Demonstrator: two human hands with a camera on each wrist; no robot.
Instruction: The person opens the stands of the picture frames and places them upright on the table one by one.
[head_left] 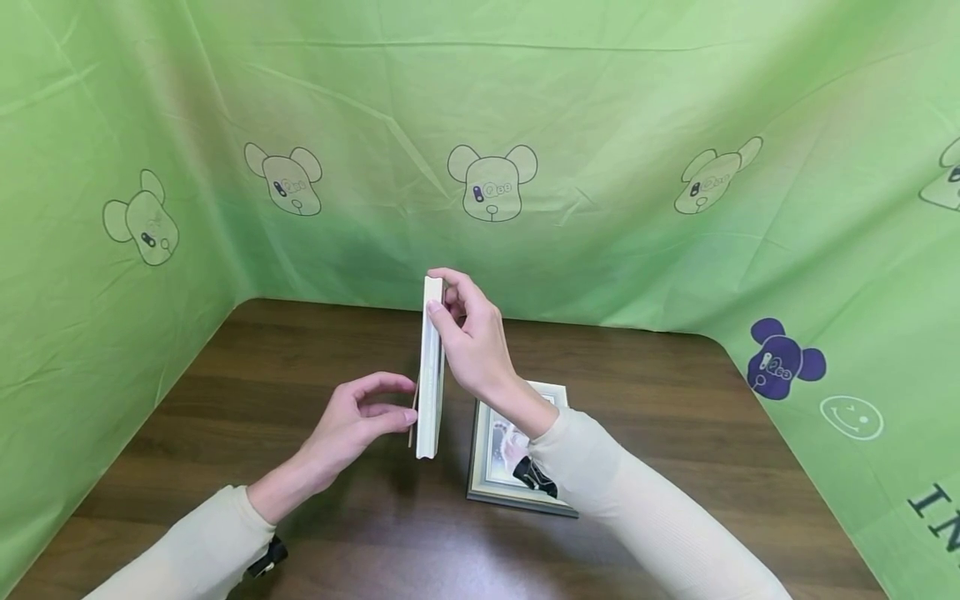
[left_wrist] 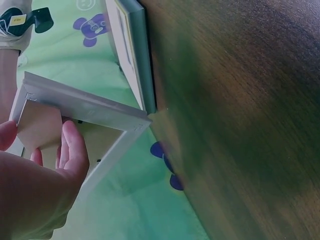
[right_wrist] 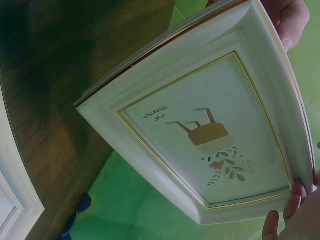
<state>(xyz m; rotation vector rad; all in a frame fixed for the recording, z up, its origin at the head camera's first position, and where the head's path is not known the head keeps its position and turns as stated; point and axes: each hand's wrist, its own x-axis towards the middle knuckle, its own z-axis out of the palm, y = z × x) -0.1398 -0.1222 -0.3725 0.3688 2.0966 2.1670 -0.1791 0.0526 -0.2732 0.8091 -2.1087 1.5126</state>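
Observation:
A white picture frame (head_left: 430, 375) stands upright and edge-on to the head view, raised over the table. My right hand (head_left: 480, 342) grips its upper edge, thumb on the near side. My left hand (head_left: 348, 421) is at the frame's back, where thumb and fingers pinch the brown stand flap (left_wrist: 40, 125) from its two sides. The flap leans slightly out from the backing. Toward the right wrist camera faces the front, a gold-lined white border (right_wrist: 147, 160) around a printed insert (right_wrist: 185, 135) with a chair and leaves.
A second picture frame (head_left: 501, 454) lies face up on the brown wooden table (head_left: 637, 433), partly under my right forearm. Green cloth (head_left: 585, 242) printed with bear heads hangs around the table's back and sides.

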